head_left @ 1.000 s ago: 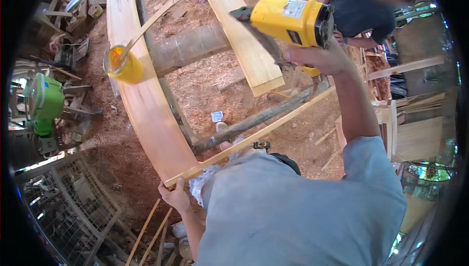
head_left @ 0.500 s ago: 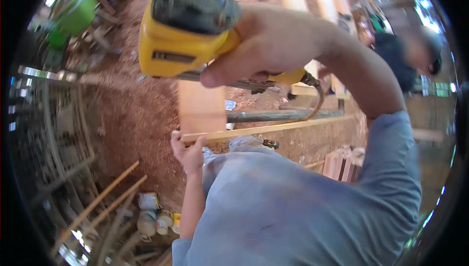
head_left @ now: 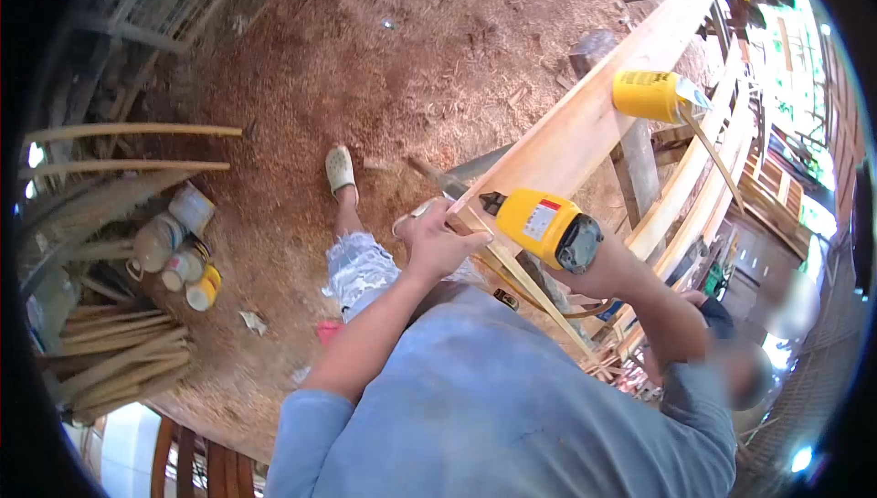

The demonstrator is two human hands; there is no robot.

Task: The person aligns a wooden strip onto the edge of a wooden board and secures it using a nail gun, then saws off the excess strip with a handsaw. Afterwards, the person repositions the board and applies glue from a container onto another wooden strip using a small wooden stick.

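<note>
My right hand (head_left: 589,270) is wrapped round the handle of a yellow nail gun (head_left: 534,224) with a dark cap and an air hose. Its nose points left, over the near end of a wide wooden plank (head_left: 557,146). Against that end, my left hand (head_left: 440,247) grips a narrow wooden strip (head_left: 534,292), thumb on top and fingers partly hidden below. The strip runs back toward my right side. Farther along the plank lies a yellow bottle (head_left: 649,96) with a stick beside it.
Long boards (head_left: 694,196) lie to the right, with people partly visible beyond. A tape measure (head_left: 505,298) is near my waist. Several tubs (head_left: 183,265) and a pile of wood strips (head_left: 119,352) are on the left. Shavings cover the dirt floor (head_left: 274,105).
The nail gun has come down from high in front of me to the plank's end. My view has turned, and my left hand still holds the strip there.
</note>
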